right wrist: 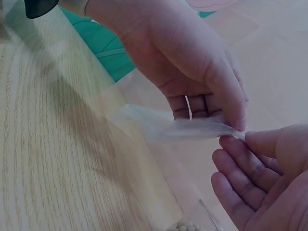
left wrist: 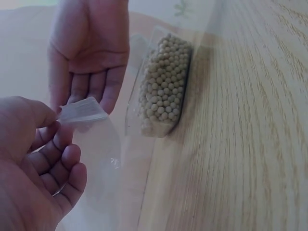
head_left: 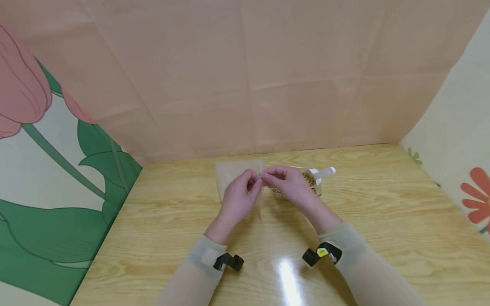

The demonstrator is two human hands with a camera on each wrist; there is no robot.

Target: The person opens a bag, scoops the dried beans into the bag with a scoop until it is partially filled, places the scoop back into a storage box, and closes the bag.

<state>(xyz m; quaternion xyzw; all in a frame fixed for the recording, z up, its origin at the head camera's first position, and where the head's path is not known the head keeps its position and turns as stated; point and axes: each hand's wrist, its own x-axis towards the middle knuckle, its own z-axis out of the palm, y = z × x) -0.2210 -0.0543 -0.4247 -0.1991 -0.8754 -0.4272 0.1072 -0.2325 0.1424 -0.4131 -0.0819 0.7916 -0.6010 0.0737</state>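
A clear, thin plastic bag (head_left: pixel 229 169) hangs from both hands above the table. My left hand (head_left: pixel 240 191) pinches its top edge between thumb and forefinger; the other fingers curl loosely. Right beside it, the fingertips of my right hand (head_left: pixel 289 183) pinch the same edge near a corner, almost touching the left fingertips. The left wrist view shows the bag's folded top strip (left wrist: pixel 84 111) between the hands and its see-through body (left wrist: pixel 98 168) below. Behind the right hand stands a clear box of small tan beads (left wrist: pixel 163 84), partly hidden in the head view.
A white scoop (head_left: pixel 325 172) leans in the bead box, its handle pointing right. The wood-grain table (head_left: pixel 183 221) ends at a plain pinkish back sheet (head_left: pixel 199 85). Flower-printed panels (head_left: pixel 57 170) stand at left and right. Each wrist wears a small black camera (head_left: pixel 229 261).
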